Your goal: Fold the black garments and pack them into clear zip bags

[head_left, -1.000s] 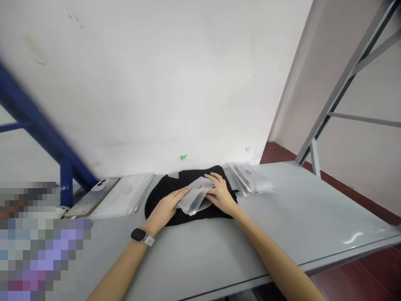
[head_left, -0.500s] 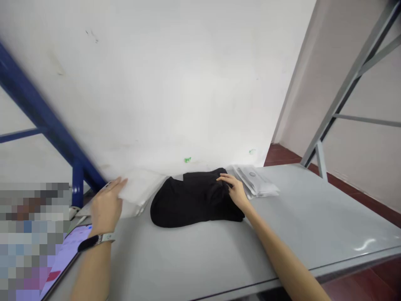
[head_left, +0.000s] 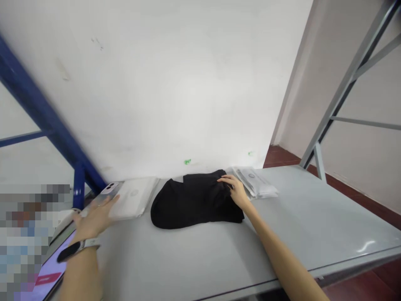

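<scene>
Black socks [head_left: 188, 202] lie flat on the table, rounded toe to the left and cuff end to the right. My right hand [head_left: 234, 190] rests on the cuff end, fingers loosely stretched and touching the fabric. To the left, my left hand [head_left: 94, 219] is blurred, its fingers spread apart with nothing seen in them. It is over the near left side of a flat stack of white plastic bags [head_left: 134, 194] with a faint round print. Beside the stack lies a phone [head_left: 109, 188], camera side up, partly hidden by the hand.
Behind the socks to the right sits another pile of printed white packets [head_left: 255, 182]. A lit screen [head_left: 52, 267] lies at the lower left. A white wall [head_left: 188, 92] backs the grey table [head_left: 313, 225]. Blue [head_left: 53, 121] and grey [head_left: 338, 96] metal frames stand at the sides.
My left hand has let go of the lifted white plastic bag and moved left and towards me, its fingers spreading. The bags now lie flat and the phone shows. My right hand stays on the socks.
</scene>
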The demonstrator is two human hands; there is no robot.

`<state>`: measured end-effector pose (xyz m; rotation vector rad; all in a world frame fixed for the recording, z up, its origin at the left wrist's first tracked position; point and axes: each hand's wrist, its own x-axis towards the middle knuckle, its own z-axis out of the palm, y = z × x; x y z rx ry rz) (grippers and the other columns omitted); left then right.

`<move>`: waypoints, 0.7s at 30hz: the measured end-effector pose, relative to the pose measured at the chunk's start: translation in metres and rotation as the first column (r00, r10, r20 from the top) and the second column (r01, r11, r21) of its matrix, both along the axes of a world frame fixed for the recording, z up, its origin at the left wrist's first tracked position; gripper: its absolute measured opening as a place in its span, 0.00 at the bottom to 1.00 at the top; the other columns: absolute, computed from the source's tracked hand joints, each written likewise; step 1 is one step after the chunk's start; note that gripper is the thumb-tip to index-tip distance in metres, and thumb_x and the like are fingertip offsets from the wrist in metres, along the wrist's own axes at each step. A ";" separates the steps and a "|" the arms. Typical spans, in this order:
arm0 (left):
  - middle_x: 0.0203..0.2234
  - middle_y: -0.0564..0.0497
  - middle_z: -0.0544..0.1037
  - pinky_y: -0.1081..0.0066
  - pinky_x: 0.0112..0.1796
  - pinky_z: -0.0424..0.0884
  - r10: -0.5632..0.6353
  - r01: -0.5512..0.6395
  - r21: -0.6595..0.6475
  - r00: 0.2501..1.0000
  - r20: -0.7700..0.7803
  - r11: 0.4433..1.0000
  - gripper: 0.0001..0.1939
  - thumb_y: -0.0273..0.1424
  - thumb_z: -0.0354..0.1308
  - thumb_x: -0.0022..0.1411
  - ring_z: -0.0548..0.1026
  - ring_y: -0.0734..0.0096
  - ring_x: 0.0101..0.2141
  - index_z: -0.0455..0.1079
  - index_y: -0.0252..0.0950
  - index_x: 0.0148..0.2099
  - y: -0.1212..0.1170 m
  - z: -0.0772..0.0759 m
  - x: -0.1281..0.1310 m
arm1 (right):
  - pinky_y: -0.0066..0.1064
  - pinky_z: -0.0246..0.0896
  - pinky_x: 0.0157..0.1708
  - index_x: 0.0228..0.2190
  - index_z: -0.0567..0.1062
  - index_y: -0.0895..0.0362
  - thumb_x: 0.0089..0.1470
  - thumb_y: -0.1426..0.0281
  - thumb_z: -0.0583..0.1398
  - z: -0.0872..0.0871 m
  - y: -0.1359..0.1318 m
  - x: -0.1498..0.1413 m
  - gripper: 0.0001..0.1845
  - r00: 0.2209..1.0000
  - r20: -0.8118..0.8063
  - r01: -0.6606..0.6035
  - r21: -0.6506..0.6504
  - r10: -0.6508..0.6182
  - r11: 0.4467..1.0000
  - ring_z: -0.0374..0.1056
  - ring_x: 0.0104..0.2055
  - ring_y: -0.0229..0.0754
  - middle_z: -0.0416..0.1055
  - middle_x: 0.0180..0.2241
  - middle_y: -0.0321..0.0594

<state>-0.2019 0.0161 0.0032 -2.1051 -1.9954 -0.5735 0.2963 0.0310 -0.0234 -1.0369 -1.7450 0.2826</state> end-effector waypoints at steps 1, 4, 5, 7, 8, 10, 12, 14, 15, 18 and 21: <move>0.50 0.28 0.73 0.16 0.41 0.44 0.046 -0.046 -0.031 0.999 0.002 0.998 0.21 0.36 0.62 0.49 0.60 0.15 0.54 0.76 0.38 0.47 -0.001 0.004 0.000 | 0.39 0.64 0.50 0.39 0.79 0.52 0.54 0.79 0.51 0.002 -0.001 -0.001 0.20 1.000 0.000 -0.008 0.006 0.008 1.000 0.69 0.48 0.44 0.71 0.46 0.43; 0.59 0.37 0.67 0.17 0.45 0.42 0.140 -0.142 -0.104 0.990 -0.028 0.984 0.22 0.28 0.57 0.54 0.54 0.24 0.60 0.73 0.44 0.52 -0.003 0.018 0.024 | 0.39 0.63 0.50 0.39 0.79 0.52 0.55 0.79 0.51 0.005 -0.003 -0.008 0.20 0.999 0.020 -0.033 0.029 0.032 0.999 0.68 0.49 0.44 0.70 0.46 0.43; 0.61 0.40 0.64 0.19 0.47 0.41 0.107 -0.111 -0.089 0.993 -0.047 0.990 0.23 0.25 0.53 0.56 0.52 0.28 0.62 0.71 0.44 0.54 -0.003 0.022 0.041 | 0.39 0.63 0.50 0.40 0.79 0.52 0.55 0.79 0.50 0.005 -0.004 -0.011 0.20 0.999 0.032 -0.041 0.033 0.040 0.999 0.67 0.49 0.44 0.70 0.46 0.43; 0.62 0.41 0.62 0.22 0.51 0.38 -0.032 0.031 -0.015 0.998 -0.056 0.999 0.23 0.26 0.48 0.62 0.52 0.37 0.63 0.67 0.45 0.58 -0.002 0.028 0.087 | 0.40 0.63 0.51 0.40 0.79 0.51 0.56 0.80 0.51 0.005 -0.006 -0.015 0.21 0.997 0.056 -0.052 0.039 0.050 0.998 0.66 0.50 0.44 0.69 0.47 0.43; 0.61 0.42 0.64 0.24 0.52 0.39 -0.082 0.083 0.006 0.996 -0.018 0.997 0.21 0.30 0.48 0.64 0.53 0.39 0.63 0.67 0.46 0.58 -0.002 0.029 0.113 | 0.40 0.63 0.51 0.40 0.79 0.50 0.56 0.80 0.51 0.005 -0.008 -0.017 0.21 0.996 0.069 -0.056 0.041 0.053 0.998 0.66 0.51 0.44 0.69 0.47 0.42; 0.62 0.45 0.63 0.30 0.55 0.46 -0.290 0.291 -0.024 0.956 0.037 0.956 0.21 0.36 0.47 0.67 0.54 0.45 0.63 0.62 0.49 0.61 -0.005 0.028 0.167 | 0.41 0.62 0.52 0.42 0.78 0.49 0.56 0.80 0.51 0.007 -0.010 -0.017 0.22 0.993 0.100 -0.074 0.036 0.070 0.997 0.65 0.51 0.44 0.69 0.48 0.42; 0.63 0.48 0.61 0.37 0.58 0.48 -0.495 0.496 -0.035 0.868 0.037 0.868 0.23 0.39 0.47 0.68 0.55 0.52 0.64 0.56 0.52 0.64 -0.012 0.024 0.214 | 0.41 0.62 0.53 0.47 0.76 0.48 0.53 0.82 0.50 0.010 -0.012 -0.013 0.27 0.985 0.139 -0.106 0.002 0.105 0.994 0.65 0.51 0.43 0.69 0.47 0.41; 0.65 0.50 0.58 0.38 0.59 0.47 -0.650 0.649 -0.069 0.760 0.005 0.758 0.26 0.40 0.47 0.68 0.52 0.53 0.65 0.50 0.54 0.66 -0.022 0.018 0.250 | 0.41 0.61 0.53 0.50 0.73 0.48 0.49 0.85 0.47 0.015 -0.012 -0.006 0.33 0.979 0.164 -0.111 -0.045 0.117 0.993 0.66 0.50 0.42 0.70 0.47 0.39; 0.65 0.51 0.57 0.39 0.59 0.46 -0.699 0.696 -0.085 0.716 -0.008 0.713 0.27 0.40 0.48 0.68 0.50 0.54 0.65 0.49 0.54 0.67 -0.026 0.015 0.264 | 0.41 0.61 0.54 0.51 0.73 0.48 0.48 0.86 0.46 0.017 -0.011 -0.002 0.35 0.982 0.163 -0.091 -0.061 0.100 0.994 0.66 0.50 0.41 0.71 0.47 0.39; 0.66 0.52 0.56 0.42 0.61 0.43 -0.745 0.741 -0.097 0.666 -0.018 0.665 0.27 0.41 0.47 0.68 0.49 0.56 0.66 0.48 0.53 0.67 -0.033 0.007 0.289 | 0.40 0.60 0.55 0.51 0.73 0.51 0.49 0.84 0.46 0.018 -0.005 0.008 0.33 0.994 0.105 0.033 -0.089 -0.023 0.996 0.67 0.51 0.42 0.72 0.48 0.40; 0.66 0.51 0.54 0.45 0.62 0.46 -0.731 0.726 -0.123 0.682 0.003 0.677 0.29 0.43 0.46 0.68 0.48 0.57 0.66 0.44 0.50 0.69 -0.030 -0.004 0.304 | 0.41 0.57 0.58 0.55 0.69 0.55 0.59 0.73 0.48 0.010 0.001 0.009 0.24 0.991 0.090 0.110 -0.177 -0.095 0.978 0.63 0.57 0.45 0.69 0.54 0.44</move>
